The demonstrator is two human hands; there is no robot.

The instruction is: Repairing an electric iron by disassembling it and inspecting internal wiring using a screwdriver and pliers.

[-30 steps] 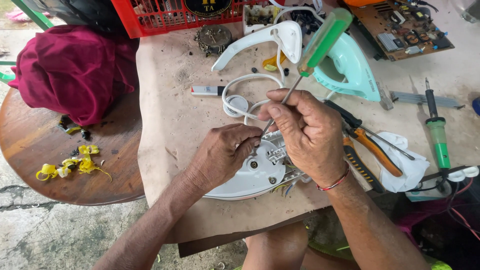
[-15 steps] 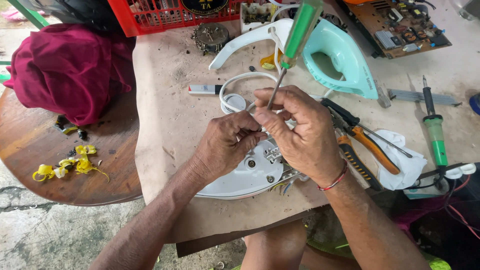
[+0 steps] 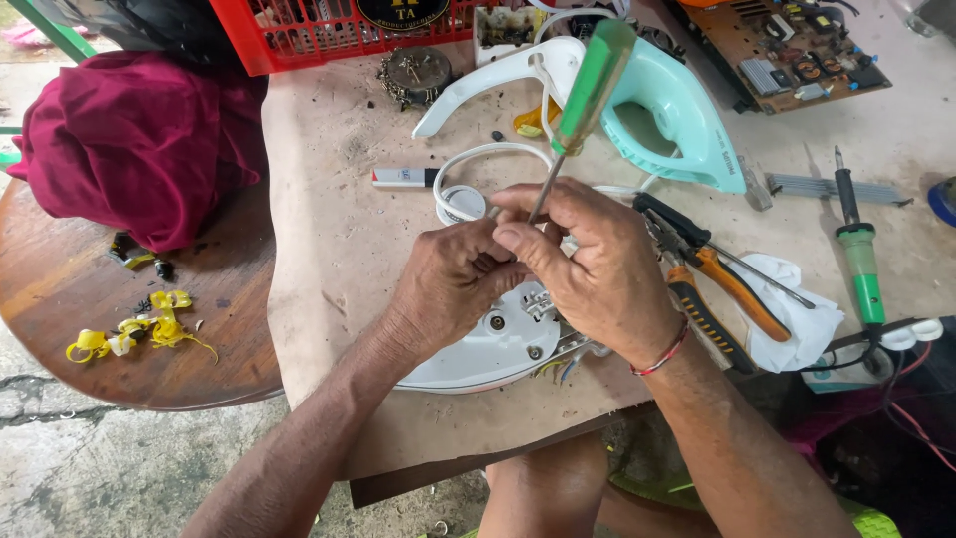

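A white iron base (image 3: pixel 488 351) with exposed screws and terminals lies on the workbench in front of me. My left hand (image 3: pixel 453 284) rests on its top, fingers pinched together at the terminal area. My right hand (image 3: pixel 588 264) holds a green-handled screwdriver (image 3: pixel 588 90) by its metal shaft, handle tilted up and away, tip hidden between my fingers over the base. Coloured wires (image 3: pixel 558 367) stick out under the base beside my right wrist. The iron's white and mint-green upper shell (image 3: pixel 667 110) lies farther back, with a white cord (image 3: pixel 478 159) looping in front of it.
Orange-handled pliers (image 3: pixel 722 289), a white cloth (image 3: pixel 802 319) and a green soldering iron (image 3: pixel 858 249) lie to the right. A red crate (image 3: pixel 319 35) and a circuit board (image 3: pixel 787 50) sit at the back. A maroon cloth (image 3: pixel 129 139) and yellow scraps (image 3: pixel 149 324) lie on a round wooden table at left.
The screwdriver handle has swung from tilted right to more upright. My left hand has risen from the base's side to join the right at the terminals.
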